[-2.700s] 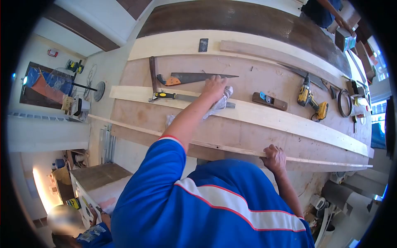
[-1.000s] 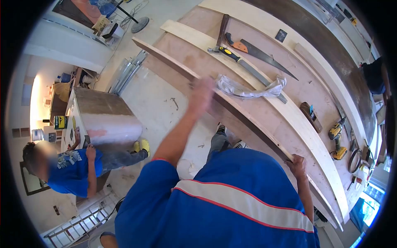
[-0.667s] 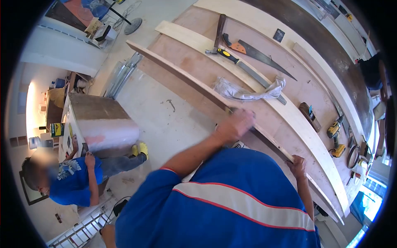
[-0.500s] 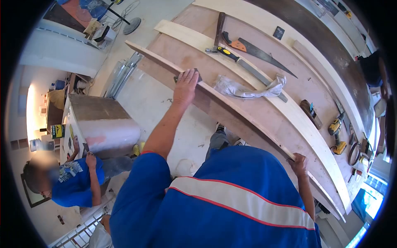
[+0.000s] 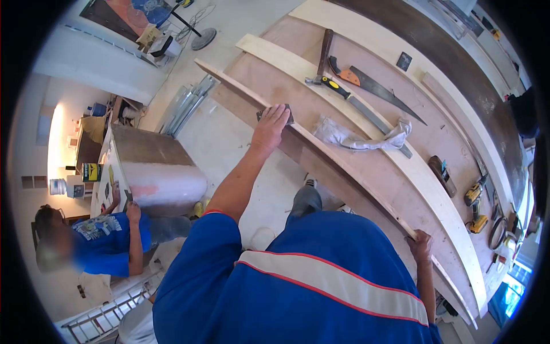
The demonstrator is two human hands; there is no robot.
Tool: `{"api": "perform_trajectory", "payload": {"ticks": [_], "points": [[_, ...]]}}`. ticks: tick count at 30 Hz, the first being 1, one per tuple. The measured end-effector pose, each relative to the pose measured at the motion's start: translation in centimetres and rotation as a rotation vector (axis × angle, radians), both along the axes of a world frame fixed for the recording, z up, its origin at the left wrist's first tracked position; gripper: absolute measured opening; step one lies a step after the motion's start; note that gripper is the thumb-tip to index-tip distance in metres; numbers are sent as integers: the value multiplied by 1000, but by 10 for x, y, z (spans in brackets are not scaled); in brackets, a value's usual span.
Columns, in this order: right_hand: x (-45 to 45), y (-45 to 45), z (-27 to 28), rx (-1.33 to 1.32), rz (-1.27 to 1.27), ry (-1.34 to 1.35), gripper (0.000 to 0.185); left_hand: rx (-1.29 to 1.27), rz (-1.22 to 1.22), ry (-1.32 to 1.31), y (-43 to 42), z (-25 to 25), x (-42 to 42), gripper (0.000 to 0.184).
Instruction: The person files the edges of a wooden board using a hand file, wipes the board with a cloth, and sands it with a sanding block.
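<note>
A long wooden board stands on edge along the near side of the workbench. My left hand presses, closed, on its narrow top edge over a dark piece of sandpaper, whose corners stick out around the fingers. My right hand is wrapped round the same board farther right. Beyond the board, a crumpled white cloth lies partly across a pale curved wooden strip. Near it are a hammer, a handsaw and a long blade with a yellow-black handle.
A hand plane and a yellow cordless drill lie at the bench's right. A dark rectangular piece sits farther back. On the left, a co-worker in a blue shirt is beside a box-like cabinet. Metal channels lie on the floor.
The view has shifted, so the bench appears lower and farther right. Both my hands keep their places on the board, with little visible sliding. The co-worker's head has tilted.
</note>
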State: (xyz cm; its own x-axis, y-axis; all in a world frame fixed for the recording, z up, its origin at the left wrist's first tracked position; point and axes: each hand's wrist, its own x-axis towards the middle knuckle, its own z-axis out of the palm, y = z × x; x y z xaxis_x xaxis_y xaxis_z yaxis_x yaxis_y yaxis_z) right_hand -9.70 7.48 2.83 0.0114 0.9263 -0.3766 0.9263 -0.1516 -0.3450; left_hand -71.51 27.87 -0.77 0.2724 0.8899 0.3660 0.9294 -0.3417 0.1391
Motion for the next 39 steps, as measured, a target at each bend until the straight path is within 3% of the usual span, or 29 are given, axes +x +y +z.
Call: {"api": "perform_trajectory", "payload": {"ticks": [2, 5, 9, 13, 16, 17, 19, 21, 24, 28, 31, 32, 33, 35, 36, 39], "points": [[-16, 5, 6, -67, -75, -64, 41, -14, 21, 25, -6, 5, 2, 53], [-84, 37, 3, 148, 74, 117, 52, 35, -13, 39, -3, 14, 3, 54], [-265, 131, 21, 185, 258, 145, 66, -13, -45, -8, 3, 23, -4, 52], [-377, 190, 2, 112, 188, 48, 62, -6, -92, -109, 10, 12, -20, 49], [-387, 197, -5, 36, 186, -115, 55, 107, -127, -72, 46, -6, -84, 49], [-387, 197, -3, 37, 174, -110, 51, -42, -64, -38, 66, 8, -123, 50], [-389, 195, -3, 42, 140, -109, 46, 115, -29, -105, 118, -23, -220, 53], [-390, 190, -7, 40, 107, -124, 42, -158, 209, 104, 152, 28, -279, 49], [-390, 191, -6, 6, 121, -204, 43, 190, 212, 42, 143, -26, -262, 44], [-388, 187, -13, 65, 113, -117, 43, 39, -212, -190, 58, 1, -112, 39], [-384, 187, -16, 53, 111, -164, 42, -37, -234, -121, 87, -13, -166, 35], [-383, 187, -19, 66, 102, -138, 42, -67, -133, -52, 106, -17, -209, 34], [-383, 187, -22, 80, 91, -113, 42, 51, 1, 6, 124, -26, -255, 49], [-381, 185, -21, 80, 124, -139, 42, 37, 138, 29, 142, -6, -281, 48], [-380, 187, -20, 84, 144, -153, 42, 34, 211, 40, 148, 4, -288, 47], [-385, 186, -19, 97, 111, -126, 42, 54, -41, -140, 101, -7, -208, 40]]}}
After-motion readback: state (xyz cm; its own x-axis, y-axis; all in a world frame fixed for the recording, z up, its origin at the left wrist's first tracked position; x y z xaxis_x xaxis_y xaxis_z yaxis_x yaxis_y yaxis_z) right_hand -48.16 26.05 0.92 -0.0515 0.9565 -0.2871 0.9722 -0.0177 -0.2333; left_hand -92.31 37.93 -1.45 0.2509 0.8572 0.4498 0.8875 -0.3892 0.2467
